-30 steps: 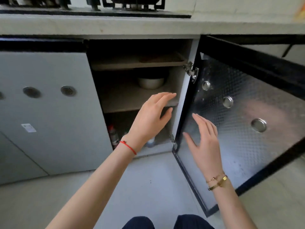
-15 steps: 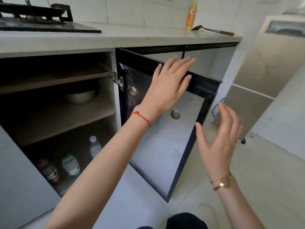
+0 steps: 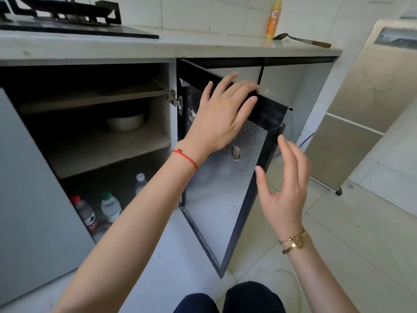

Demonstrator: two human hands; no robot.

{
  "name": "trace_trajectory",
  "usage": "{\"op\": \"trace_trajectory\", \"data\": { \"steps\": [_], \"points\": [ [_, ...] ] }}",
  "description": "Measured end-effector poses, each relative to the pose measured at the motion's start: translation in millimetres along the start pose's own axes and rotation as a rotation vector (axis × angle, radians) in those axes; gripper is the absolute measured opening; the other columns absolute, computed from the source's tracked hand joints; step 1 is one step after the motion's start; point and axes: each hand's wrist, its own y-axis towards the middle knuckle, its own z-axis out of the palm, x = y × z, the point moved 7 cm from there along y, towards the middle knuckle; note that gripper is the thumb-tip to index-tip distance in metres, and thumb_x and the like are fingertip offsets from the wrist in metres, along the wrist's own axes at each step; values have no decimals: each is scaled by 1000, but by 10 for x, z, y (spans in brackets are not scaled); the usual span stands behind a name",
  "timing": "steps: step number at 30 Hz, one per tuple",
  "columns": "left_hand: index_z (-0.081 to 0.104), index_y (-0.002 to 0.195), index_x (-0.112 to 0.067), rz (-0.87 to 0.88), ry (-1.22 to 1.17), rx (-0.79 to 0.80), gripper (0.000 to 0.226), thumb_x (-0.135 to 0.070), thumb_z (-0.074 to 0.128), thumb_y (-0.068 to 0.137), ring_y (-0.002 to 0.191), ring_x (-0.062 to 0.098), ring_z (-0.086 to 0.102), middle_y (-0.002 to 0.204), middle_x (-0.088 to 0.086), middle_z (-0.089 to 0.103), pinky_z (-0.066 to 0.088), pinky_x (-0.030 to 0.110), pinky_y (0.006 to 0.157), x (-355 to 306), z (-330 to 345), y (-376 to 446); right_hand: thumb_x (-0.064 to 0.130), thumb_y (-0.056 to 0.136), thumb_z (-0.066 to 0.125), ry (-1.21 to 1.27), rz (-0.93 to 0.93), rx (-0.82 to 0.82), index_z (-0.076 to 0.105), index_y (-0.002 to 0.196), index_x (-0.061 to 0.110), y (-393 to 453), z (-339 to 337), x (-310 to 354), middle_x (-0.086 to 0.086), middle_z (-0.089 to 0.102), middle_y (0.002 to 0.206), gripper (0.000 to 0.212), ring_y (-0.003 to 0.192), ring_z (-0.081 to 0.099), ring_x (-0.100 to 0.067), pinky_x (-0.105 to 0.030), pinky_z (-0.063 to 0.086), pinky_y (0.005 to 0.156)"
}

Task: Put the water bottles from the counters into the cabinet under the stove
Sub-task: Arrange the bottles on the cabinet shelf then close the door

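The left hand (image 3: 222, 116) is laid flat, fingers spread, over the top edge of the open cabinet door (image 3: 225, 188) — nothing is gripped. The right hand (image 3: 285, 188) is held open and empty at the door's free edge, not quite touching it. Three water bottles (image 3: 110, 206) are seen upright on the cabinet floor at about 8 o'clock from the left hand, under the lower shelf (image 3: 108, 152). The door's swing toward 9 o'clock is judged the coming move — the left hand is nearer.
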Motion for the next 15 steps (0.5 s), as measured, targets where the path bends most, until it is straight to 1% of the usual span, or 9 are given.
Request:
{"op": "trace_trajectory", "data": {
  "steps": [2,4,7,10,13,15],
  "points": [
    [44,136,-33,-23,2,-13,41,-42,23,102,146,12,21,143,-20,44,18,52,117,27,-127,-139,11,87,65,28,-60,25,46,135,-1,-53,30,151,-12,48,130,53,124,43,-16,-36,35,110],
    [37,143,-32,-58,-16,-23,45,-43,22,102,148,12,16,151,-18,36,18,53,117,76,-262,-312,9,87,65,64,-122,58,46,135,-1,-114,80,317,-11,48,130,53,125,44,-19,-34,34,110],
    [25,150,-27,-108,-63,-45,51,-42,19,102,150,13,9,158,-13,25,16,53,118,169,-434,-663,9,87,64,146,-189,92,45,135,-3,-195,180,580,-10,46,134,52,128,45,-21,-37,37,110],
    [21,152,-22,-118,-70,-50,53,-40,16,102,151,15,6,161,-8,19,16,53,119,269,-580,-1102,6,88,60,268,-224,129,44,135,-4,-263,329,848,-11,44,137,50,131,44,-23,-41,37,110],
    [17,153,-22,-156,-9,-29,52,-37,21,103,151,16,4,161,-9,15,17,52,119,324,-720,-1519,3,89,56,372,-245,167,44,135,-4,-321,497,1112,-13,44,140,47,134,42,-26,-42,35,112],
    [16,153,-23,-217,6,-35,53,-36,27,103,151,13,3,161,-10,13,18,52,119,361,-825,-1743,1,90,53,429,-265,209,44,135,-4,-346,634,1300,-15,44,141,46,135,40,-27,-43,34,113]
  ]
}}
